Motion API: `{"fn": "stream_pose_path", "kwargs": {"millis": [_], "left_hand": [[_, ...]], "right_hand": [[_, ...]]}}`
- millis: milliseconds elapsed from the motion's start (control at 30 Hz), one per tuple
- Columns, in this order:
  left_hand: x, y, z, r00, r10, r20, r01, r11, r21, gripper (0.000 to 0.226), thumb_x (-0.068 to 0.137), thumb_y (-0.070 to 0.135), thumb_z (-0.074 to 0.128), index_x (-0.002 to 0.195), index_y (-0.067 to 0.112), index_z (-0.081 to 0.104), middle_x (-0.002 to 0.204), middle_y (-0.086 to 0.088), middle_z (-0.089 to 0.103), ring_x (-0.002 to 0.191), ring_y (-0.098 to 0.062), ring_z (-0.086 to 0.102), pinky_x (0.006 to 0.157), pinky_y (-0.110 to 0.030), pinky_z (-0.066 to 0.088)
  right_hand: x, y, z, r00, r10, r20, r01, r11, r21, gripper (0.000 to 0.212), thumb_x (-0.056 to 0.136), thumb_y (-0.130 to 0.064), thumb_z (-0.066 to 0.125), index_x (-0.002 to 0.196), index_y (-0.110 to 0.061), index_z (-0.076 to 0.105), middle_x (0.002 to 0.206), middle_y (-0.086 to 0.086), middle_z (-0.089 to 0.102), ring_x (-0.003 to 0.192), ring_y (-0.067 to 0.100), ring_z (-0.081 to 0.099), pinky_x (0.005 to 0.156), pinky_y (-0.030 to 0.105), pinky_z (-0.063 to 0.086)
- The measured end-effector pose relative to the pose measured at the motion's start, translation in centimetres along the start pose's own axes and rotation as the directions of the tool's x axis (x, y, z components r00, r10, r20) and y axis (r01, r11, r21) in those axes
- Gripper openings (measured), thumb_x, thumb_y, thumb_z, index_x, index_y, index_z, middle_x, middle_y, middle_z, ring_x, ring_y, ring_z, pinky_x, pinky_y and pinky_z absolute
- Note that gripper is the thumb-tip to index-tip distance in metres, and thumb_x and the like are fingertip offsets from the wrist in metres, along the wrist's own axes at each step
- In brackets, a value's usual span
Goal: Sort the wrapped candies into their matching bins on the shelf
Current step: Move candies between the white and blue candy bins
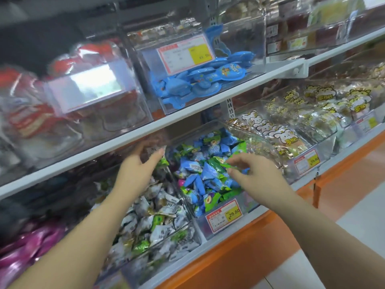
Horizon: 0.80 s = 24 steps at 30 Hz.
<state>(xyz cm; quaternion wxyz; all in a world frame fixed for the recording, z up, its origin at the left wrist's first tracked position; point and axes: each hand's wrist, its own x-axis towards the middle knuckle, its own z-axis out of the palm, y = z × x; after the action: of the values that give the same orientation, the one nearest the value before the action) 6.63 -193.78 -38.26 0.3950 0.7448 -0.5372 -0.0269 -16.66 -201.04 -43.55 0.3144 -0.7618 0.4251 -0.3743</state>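
Seemingly, right hand [256, 176] pinches half-hidden green candy [216, 164].

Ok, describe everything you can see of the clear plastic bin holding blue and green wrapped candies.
The clear plastic bin sits under the white shelf board, open-topped, between white-wrapped candies on its left and rabbit-printed packets on its right. It is heaped with blue and green wrapped candies, plus one pink piece. A red and yellow price label reading 29.80 is fixed to its front wall. The right hand reaches in, pinching a green wrapper.
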Motion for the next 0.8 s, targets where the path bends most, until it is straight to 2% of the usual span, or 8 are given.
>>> {"fn": "stream_pose_path", "kwargs": {"millis": [100,167,267,333,433,533,633,800], "left_hand": [[-2.4,-3.0,-3.2,0.996,0.015,-0.090,-0.011,0.999,0.044,0.003,0.091,0.045,0.054,0.093,0.047,0.055,0.080,0.004,0.060,0.066,-0.025,0.054,0.062,-0.027,0.037],[-3.7,-4.7,-4.9,0.994,0.039,-0.103,-0.027,0.992,0.120,0.013,0.092,0.039,0.056,0.103,0.039,0.061,0.088,0.019,0.063,0.075,-0.013,0.058,0.064,-0.018,0.040],[-4.5,-8.0,-6.4,0.999,0.045,0.019,-0.049,0.931,0.363,0.024,0.093,0.033,0.056,0.116,0.035,0.062,0.111,0.010,0.064,0.093,-0.014,0.058,0.078,-0.029,0.045],[-4.9,-9.6,-6.7,0.988,-0.064,0.142,-0.020,0.853,0.521,0.033,0.095,0.035,0.051,0.127,0.043,0.052,0.134,0.002,0.052,0.112,-0.020,0.055,0.094,-0.040,0.045],[-5.4,-10.6,-6.7,0.940,-0.279,0.197,0.056,0.695,0.717,0.048,0.100,0.046,0.031,0.146,0.045,0.019,0.157,0.000,0.021,0.138,-0.030,0.031,0.112,-0.050,0.026],[-5.4,-10.5,-6.8,0.924,-0.350,0.157,0.108,0.631,0.768,0.052,0.099,0.053,0.020,0.149,0.042,0.008,0.160,0.003,0.007,0.143,-0.031,0.018,0.115,-0.054,0.015],[-4.8,-10.1,-6.9,0.914,-0.387,0.120,0.186,0.663,0.725,0.053,0.099,0.051,0.021,0.149,0.040,0.008,0.160,0.001,0.005,0.143,-0.033,0.018,0.114,-0.055,0.015],[-4.3,-7.0,-5.7,0.990,-0.138,0.036,0.093,0.816,0.570,0.045,0.096,0.044,0.039,0.141,0.038,0.034,0.136,-0.002,0.047,0.122,-0.023,0.048,0.108,-0.052,0.030]], "right_hand": [[-1.0,-0.6,2.0,0.986,-0.077,0.148,0.089,0.993,-0.081,0.027,0.091,-0.025,0.060,0.117,-0.022,0.063,0.116,-0.009,0.061,0.107,0.004,0.052,0.086,0.015,0.036],[-1.4,-0.8,3.1,0.969,-0.119,0.217,0.149,0.980,-0.129,0.026,0.091,-0.026,0.060,0.117,-0.023,0.064,0.124,-0.009,0.058,0.117,0.008,0.050,0.094,0.019,0.037],[-1.1,-0.5,4.2,0.957,-0.128,0.262,0.196,0.948,-0.252,0.028,0.092,-0.028,0.059,0.119,-0.025,0.064,0.135,-0.005,0.051,0.127,0.015,0.041,0.106,0.032,0.034],[-0.9,-0.4,4.5,0.960,-0.127,0.250,0.205,0.926,-0.316,0.033,0.092,-0.031,0.058,0.125,-0.027,0.060,0.137,-0.007,0.050,0.129,0.018,0.039,0.108,0.037,0.033],[-0.8,-0.5,4.5,0.958,-0.127,0.255,0.217,0.906,-0.364,0.038,0.091,-0.034,0.059,0.128,-0.028,0.057,0.136,-0.008,0.051,0.128,0.019,0.040,0.106,0.039,0.034],[-0.6,-0.4,4.5,0.955,-0.126,0.269,0.229,0.891,-0.392,0.049,0.086,-0.042,0.063,0.132,-0.031,0.052,0.140,-0.008,0.046,0.130,0.019,0.037,0.107,0.036,0.032],[0.1,-0.1,4.2,0.951,-0.125,0.284,0.239,0.880,-0.410,0.059,0.081,-0.048,0.066,0.136,-0.037,0.045,0.146,-0.007,0.038,0.133,0.018,0.031,0.109,0.037,0.028],[1.5,1.2,3.0,0.967,-0.071,0.247,0.176,0.883,-0.435,0.064,0.077,-0.055,0.067,0.135,-0.042,0.044,0.150,-0.007,0.032,0.135,0.022,0.031,0.109,0.045,0.028]]}}
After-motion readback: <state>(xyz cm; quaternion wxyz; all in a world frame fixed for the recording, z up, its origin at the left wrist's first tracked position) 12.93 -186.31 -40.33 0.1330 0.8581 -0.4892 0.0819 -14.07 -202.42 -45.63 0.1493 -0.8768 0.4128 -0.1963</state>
